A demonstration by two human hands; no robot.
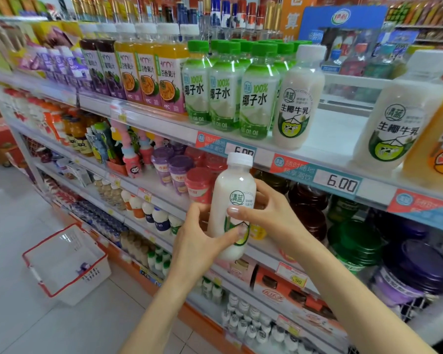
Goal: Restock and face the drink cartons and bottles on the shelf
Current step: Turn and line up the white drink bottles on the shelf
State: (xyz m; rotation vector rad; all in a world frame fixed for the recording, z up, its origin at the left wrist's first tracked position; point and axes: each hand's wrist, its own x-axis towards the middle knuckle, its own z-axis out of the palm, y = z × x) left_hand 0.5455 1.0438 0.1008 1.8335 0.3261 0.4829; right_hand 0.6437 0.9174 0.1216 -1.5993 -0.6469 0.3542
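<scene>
Both hands, the left (197, 236) and the right (264, 213), closed round a milk bottle (232, 208) held upright below the shelf (325, 139), seemingly turning its label forward. The gap (330, 129) between two matching bottles probably awaited it.

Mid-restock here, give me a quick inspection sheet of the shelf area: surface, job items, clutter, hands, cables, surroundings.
Surface: top shelf shows a bare gap between two white coconut milk bottles and.
Job's things: held coconut milk bottle, upright, white cap on, below the shelf edge; green-capped coconut water bottles faced in a row; passion fruit juice bottles to their left.
Clutter: nothing seen on the top shelf gap.
Grippers: left hand and right hand both grip the held bottle's lower body.
Cables: nothing seen.
Surroundings: white basket with red rim on the floor at left, nearly empty; price tag reading 6.00 under the gap; lower shelves stocked.
</scene>
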